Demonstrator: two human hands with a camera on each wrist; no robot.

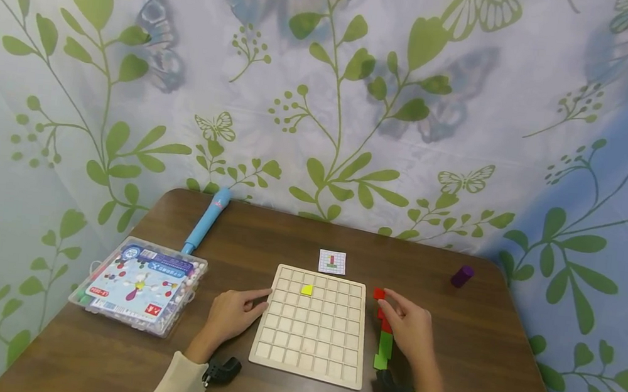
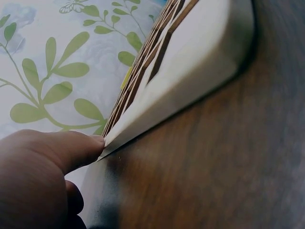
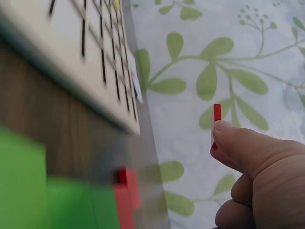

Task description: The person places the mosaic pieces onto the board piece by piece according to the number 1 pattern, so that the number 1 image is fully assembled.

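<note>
A pale wooden grid board (image 1: 306, 362) lies on the table, with one yellow tile (image 1: 307, 290) in its upper left part. My left hand (image 1: 233, 316) touches the board's left edge with a fingertip; the wrist view shows that finger against the rim. Between thumb and finger, my right hand (image 1: 408, 325) pinches a small red tile (image 3: 217, 112), raised off the table to the right of the board. Under and beside that hand are other red tiles (image 1: 387, 325) and green tiles (image 1: 384, 345) in a row, partly hidden by it.
Beyond the board lies a small printed pattern card (image 1: 332, 262). At left sits a clear plastic case (image 1: 135, 286) with a blue label, and behind it a light blue cylinder (image 1: 206, 220). A purple cylinder (image 1: 462, 276) stands at the back right. A patterned cloth hangs behind the table.
</note>
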